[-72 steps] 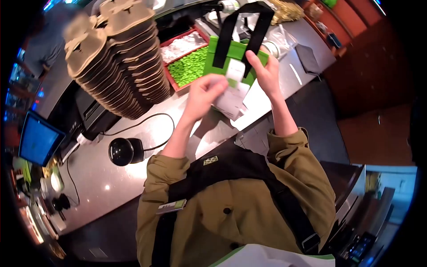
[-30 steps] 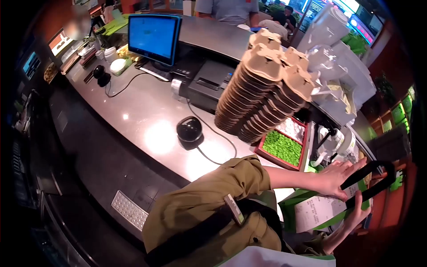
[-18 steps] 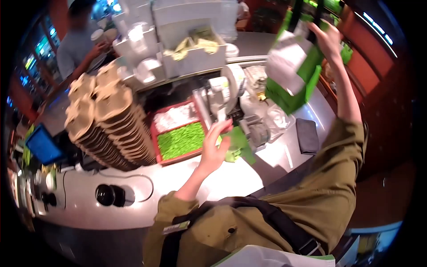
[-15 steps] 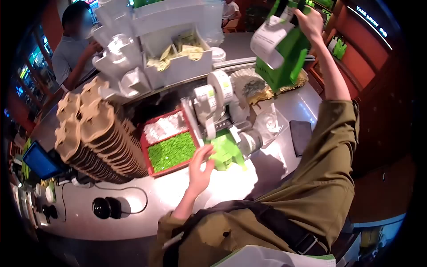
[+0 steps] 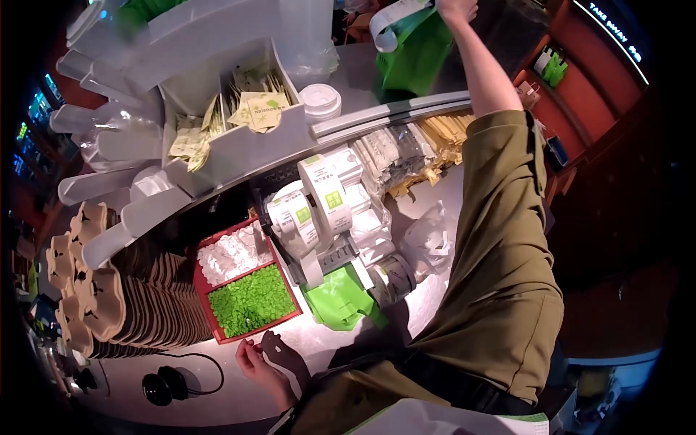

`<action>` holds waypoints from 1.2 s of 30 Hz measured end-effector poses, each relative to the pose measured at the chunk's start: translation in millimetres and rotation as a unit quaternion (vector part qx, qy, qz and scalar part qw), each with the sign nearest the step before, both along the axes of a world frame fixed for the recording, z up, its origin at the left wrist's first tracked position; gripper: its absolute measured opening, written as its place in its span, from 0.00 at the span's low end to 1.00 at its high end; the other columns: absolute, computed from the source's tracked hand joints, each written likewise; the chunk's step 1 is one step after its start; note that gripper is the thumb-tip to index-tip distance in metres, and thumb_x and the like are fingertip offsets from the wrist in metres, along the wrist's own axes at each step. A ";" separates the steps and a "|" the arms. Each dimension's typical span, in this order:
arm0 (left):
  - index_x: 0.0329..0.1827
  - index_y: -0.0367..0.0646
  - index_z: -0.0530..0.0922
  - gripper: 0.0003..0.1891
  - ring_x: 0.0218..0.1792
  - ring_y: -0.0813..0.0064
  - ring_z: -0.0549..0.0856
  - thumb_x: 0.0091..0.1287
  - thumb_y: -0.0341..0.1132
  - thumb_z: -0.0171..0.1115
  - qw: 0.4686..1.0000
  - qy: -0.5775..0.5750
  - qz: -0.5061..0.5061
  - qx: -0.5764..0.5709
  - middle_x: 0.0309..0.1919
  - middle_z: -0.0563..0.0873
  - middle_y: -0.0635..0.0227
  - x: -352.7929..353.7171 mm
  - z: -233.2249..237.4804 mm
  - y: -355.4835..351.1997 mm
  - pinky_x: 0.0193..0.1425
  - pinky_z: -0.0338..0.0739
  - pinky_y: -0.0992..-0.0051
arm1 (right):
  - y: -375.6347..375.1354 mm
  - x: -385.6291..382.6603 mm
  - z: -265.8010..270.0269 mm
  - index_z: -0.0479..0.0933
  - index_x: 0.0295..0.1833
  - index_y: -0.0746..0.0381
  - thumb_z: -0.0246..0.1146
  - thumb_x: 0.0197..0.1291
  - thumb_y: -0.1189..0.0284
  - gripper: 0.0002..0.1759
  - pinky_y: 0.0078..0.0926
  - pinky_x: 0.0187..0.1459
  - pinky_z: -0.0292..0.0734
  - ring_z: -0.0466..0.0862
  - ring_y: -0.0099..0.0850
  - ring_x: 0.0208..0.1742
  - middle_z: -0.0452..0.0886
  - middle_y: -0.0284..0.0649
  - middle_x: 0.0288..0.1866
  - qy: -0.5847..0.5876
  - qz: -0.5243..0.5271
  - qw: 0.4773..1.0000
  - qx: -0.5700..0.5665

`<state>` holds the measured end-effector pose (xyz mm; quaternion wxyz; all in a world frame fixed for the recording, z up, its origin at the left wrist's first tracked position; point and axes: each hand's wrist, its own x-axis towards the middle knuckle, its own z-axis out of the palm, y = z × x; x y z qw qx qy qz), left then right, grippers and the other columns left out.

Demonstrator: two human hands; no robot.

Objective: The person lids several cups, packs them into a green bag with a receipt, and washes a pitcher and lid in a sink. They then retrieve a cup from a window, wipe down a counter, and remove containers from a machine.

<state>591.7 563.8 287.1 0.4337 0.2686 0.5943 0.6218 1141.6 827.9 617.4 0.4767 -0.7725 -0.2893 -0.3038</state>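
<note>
My right hand [image 5: 457,10], cut by the top edge, is closed around the top of a green carrier bag [image 5: 419,54] that hangs over the raised back ledge. A curled white receipt [image 5: 395,23] sticks out at the bag's top left. My left hand [image 5: 261,368] is low over the counter with loosely bent fingers and nothing visible in them. Just beyond it lies a red two-part tray [image 5: 291,317], with small green pieces [image 5: 250,301] in its near section and white pieces [image 5: 233,254] in the far one.
Cardboard cup carriers [image 5: 109,297] are stacked left. Label rolls [image 5: 326,192] sit on a dispenser beside a folded green bag [image 5: 337,297]. A box [image 5: 225,141] of printed sachets and a white lidded cup [image 5: 319,101] stand behind. Wrapped packets [image 5: 399,152] lie under the ledge.
The green bag has gone up and left in view with my right hand. My left hand has drawn back from the dispenser toward me, down and left. The camera view has shifted.
</note>
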 end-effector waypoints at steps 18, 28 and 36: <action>0.26 0.42 0.64 0.08 0.21 0.85 0.66 0.62 0.29 0.52 0.982 -0.129 0.108 0.088 0.20 0.67 0.79 -33.2 1.0 -5.2 0.24 0.62 0.82 | -123.4 -74.9 43.6 0.73 0.47 0.66 0.42 0.62 0.56 0.25 0.29 0.46 0.69 0.76 0.38 0.46 0.77 0.49 0.42 -0.229 0.224 0.944 -0.083; 0.13 0.46 0.57 0.24 0.13 0.86 0.57 0.70 0.44 0.38 0.973 -0.059 0.150 0.162 0.10 0.59 0.79 -179.0 59.7 -102.3 0.17 0.51 0.82 | -232.3 -490.8 -3.4 0.68 0.53 0.63 0.65 0.43 0.64 0.30 0.29 0.41 0.72 0.76 0.45 0.45 0.71 0.51 0.52 -0.575 0.716 0.394 -0.025; 0.40 0.41 0.69 0.17 0.20 0.83 0.71 0.70 0.45 0.37 0.944 0.040 0.265 0.190 0.20 0.71 0.73 -398.4 38.9 -264.4 0.26 0.68 0.84 | -317.0 -850.5 -9.1 0.67 0.46 0.63 0.64 0.44 0.63 0.24 0.33 0.31 0.72 0.77 0.40 0.34 0.71 0.43 0.42 -0.506 0.820 0.260 -0.065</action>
